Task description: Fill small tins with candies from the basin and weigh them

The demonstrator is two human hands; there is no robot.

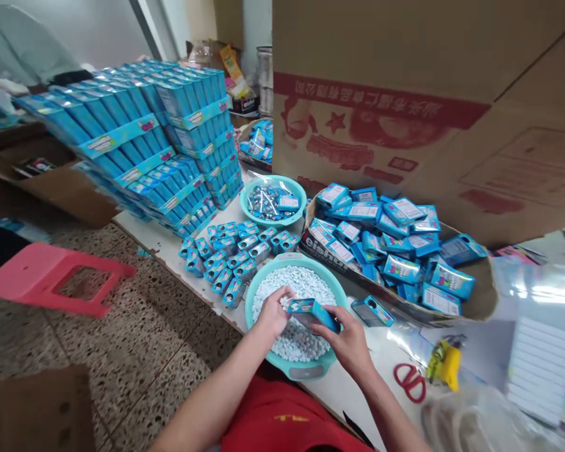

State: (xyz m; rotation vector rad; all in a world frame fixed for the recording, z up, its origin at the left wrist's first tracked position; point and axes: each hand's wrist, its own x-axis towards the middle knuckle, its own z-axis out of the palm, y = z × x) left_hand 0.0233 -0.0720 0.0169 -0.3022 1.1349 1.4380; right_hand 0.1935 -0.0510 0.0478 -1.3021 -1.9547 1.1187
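My right hand [346,336] grips a small blue box [316,316], tilted over a turquoise basin [250,301]. White pellets [306,281], which look like candies, fill much of that basin. At the end of the box nearest it, my left hand [275,312] has its fingers curled together, with a few pellets at the tips. How many it holds is hidden. Just right of the basin lies another blue box [373,312] with a round dark hole. Several similar boxes [235,257] stand in rows to the basin's left, holes facing up.
An open carton [480,301] heaped with blue boxes stands at the right, before a large cardboard box [381,144]. Behind sits a second basin [245,210] of small shiny pieces. Stacked trays [145,147] rise at left. Red scissors [410,382] and a pink stool [32,276] are nearby.
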